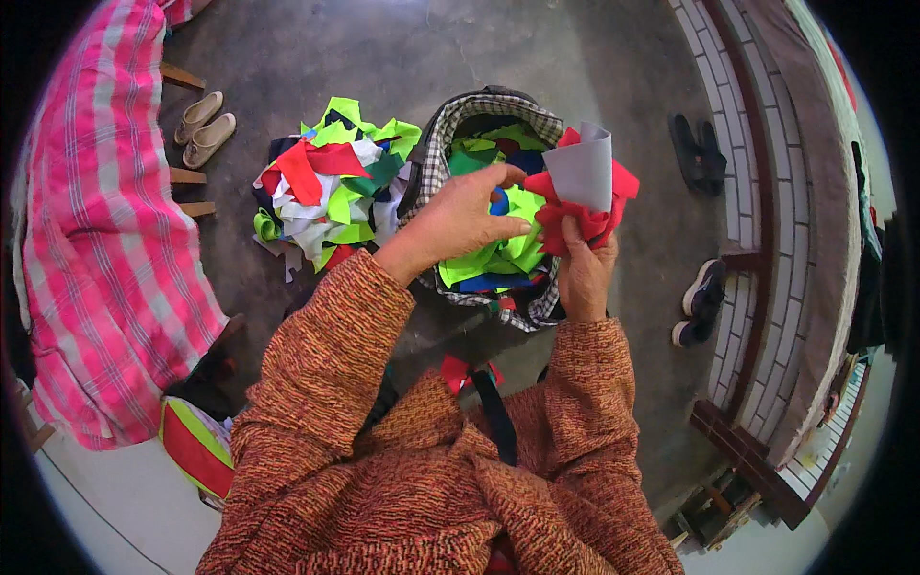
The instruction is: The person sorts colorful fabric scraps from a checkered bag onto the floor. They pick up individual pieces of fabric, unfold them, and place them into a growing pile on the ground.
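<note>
My right hand [586,273] is closed on a bunch of red fabric scraps [580,218], its thumb pressed against their lower edge. A light grey fabric scrap [583,171] stands up out of the bunch. My left hand [465,216] reaches toward the bunch with thumb and fingers apart and nothing between them. Below both hands sits an open bag [438,158] with a black-and-white checked lining. Lime-yellow scraps [522,216] fill much of it, with green and blue pieces among them.
Left of the bag, a heap of mixed fabric scraps [335,192] lies on the grey floor. A pink plaid cloth [110,259] drapes a piece of furniture at far left, beside beige shoes [209,142]. Dark slippers [697,153] and dark shoes [704,292] stand along the tiled base at right.
</note>
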Demonstrator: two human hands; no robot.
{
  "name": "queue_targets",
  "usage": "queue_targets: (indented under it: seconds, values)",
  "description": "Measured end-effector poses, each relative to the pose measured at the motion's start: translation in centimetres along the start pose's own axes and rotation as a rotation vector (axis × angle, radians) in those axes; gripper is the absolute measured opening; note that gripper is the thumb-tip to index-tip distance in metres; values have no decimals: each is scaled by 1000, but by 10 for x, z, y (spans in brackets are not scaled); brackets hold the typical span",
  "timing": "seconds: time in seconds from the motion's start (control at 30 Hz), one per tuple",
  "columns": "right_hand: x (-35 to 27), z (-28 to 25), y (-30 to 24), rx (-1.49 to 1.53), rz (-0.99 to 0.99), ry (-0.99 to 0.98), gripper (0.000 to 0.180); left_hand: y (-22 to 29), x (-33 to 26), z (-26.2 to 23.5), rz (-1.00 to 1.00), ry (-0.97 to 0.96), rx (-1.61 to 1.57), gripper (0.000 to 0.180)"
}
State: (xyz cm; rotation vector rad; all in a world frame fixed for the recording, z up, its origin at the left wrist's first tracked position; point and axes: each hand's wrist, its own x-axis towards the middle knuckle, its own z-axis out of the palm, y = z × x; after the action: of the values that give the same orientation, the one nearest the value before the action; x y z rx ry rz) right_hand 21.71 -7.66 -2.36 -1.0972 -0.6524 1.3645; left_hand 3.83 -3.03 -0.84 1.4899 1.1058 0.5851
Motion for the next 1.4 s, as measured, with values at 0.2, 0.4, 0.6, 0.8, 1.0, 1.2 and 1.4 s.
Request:
queue_targets:
  seconds: [0.2,0.4,0.6,0.8,1.0,1.2,1.4]
  values:
    - [0,-19,6,53,121,-331,31,14,2,10,-16,-120,-453,59]
    - [-6,8,-2,-3,184,-227,33,12,3,7,-131,41,-712,37]
    - [19,-14,13,-119,265,-65,23,3,10,-4,-25,291,-931,28]
    - [24,-19,13,-1,99,115,20,8,8,-6,-57,210,-836,29]
    - [25,-12,12,-100,-90,134,25,-3,7,5,-98,114,-120,30]
    - [14,4,7,-332,-89,-187,56,-3,6,10,-100,29,-113,30]
    - [13,10,2,-479,-64,-275,95,3,2,5,-35,-19,-88,29]
